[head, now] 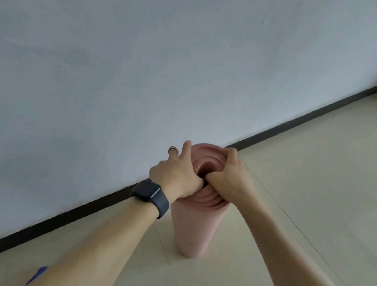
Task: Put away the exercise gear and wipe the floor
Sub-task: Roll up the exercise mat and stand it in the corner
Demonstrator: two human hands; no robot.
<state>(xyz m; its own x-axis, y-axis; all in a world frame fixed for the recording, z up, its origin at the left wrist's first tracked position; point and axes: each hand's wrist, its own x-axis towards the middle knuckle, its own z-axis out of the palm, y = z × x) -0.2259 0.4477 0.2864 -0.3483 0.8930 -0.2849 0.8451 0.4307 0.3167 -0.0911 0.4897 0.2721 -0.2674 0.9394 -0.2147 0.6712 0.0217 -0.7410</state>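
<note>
A rolled pink exercise mat stands upright on the tiled floor, close to the wall. Both hands hold its top end. My left hand wraps the left side of the roll, thumb dipping into the hollow centre, fingers behind the rim. My right hand grips the right rim, fingers curled over the far edge and thumb tucked into the centre next to the left thumb. A dark watch sits on my left wrist. The lower end of the mat rests on the floor.
A grey wall with a black skirting board runs diagonally behind the mat. Beige floor tiles spread to the right. A small blue object peeks out under my left forearm at the lower left.
</note>
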